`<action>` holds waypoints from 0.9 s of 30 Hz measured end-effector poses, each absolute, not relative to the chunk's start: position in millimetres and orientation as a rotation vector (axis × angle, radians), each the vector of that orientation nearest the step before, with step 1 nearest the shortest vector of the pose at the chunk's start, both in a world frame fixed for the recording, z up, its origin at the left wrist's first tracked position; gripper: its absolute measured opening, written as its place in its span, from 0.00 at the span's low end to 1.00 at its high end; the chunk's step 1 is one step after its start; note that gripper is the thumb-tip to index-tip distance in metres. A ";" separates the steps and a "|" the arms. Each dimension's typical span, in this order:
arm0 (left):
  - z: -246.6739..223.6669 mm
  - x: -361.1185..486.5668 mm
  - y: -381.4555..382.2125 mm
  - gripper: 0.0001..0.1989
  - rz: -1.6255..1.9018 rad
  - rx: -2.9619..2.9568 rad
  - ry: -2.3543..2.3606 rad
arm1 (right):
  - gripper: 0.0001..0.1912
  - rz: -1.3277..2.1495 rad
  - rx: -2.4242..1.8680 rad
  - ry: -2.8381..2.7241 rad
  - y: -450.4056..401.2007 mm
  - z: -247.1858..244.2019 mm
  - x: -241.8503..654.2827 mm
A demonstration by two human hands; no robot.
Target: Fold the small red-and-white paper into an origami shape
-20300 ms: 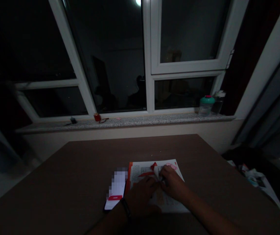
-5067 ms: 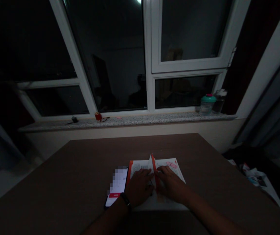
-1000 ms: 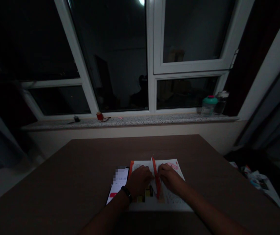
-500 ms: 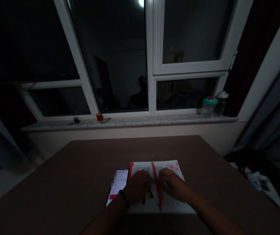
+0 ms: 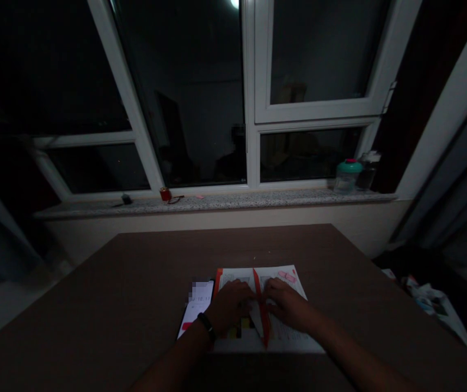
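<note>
An open printed book (image 5: 299, 340) lies flat on the dark table. Along its middle stands a narrow piece of folded paper (image 5: 265, 326), red and white, with pointed ends. My left hand (image 5: 233, 305), with a black band at the wrist, grips the folded paper from the left, its fingers bent inward. From the right, the curled fingers of my right hand (image 5: 284, 302) press on the same paper. The fingertips of both hands are partly hidden in dim light.
A lit phone (image 5: 196, 307) lies beside the book's left edge. A pink piece (image 5: 287, 276) rests on the right page. On the windowsill (image 5: 233, 202) stand a red can-like object (image 5: 165, 194) and a teal-lidded bottle (image 5: 348, 175). White crumpled items (image 5: 429, 299) lie right of the table (image 5: 168, 256).
The fingers of my hands have shifted slightly on the folded paper, which stands a little more open near its front end. The book and phone stay in place.
</note>
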State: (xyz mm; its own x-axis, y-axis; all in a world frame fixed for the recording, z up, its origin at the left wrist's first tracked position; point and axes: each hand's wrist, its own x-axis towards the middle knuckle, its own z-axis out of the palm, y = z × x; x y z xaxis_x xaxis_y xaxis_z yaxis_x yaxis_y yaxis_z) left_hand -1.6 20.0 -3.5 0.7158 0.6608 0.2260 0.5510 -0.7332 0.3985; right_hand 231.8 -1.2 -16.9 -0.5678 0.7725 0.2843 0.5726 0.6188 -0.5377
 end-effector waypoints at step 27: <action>1.3 4.8 3.7 0.34 0.455 2.712 1.068 | 0.25 0.365 -1.290 -2.308 -7.0 -11.4 223.9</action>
State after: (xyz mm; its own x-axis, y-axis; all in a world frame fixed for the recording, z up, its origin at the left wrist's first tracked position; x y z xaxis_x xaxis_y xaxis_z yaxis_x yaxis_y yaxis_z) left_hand 4.8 3.7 1.3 0.6932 0.6889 0.2117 0.6301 -0.7219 0.2860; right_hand 223.9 -7.0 -11.4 -0.4486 0.8523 0.2689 0.7279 0.5230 -0.4435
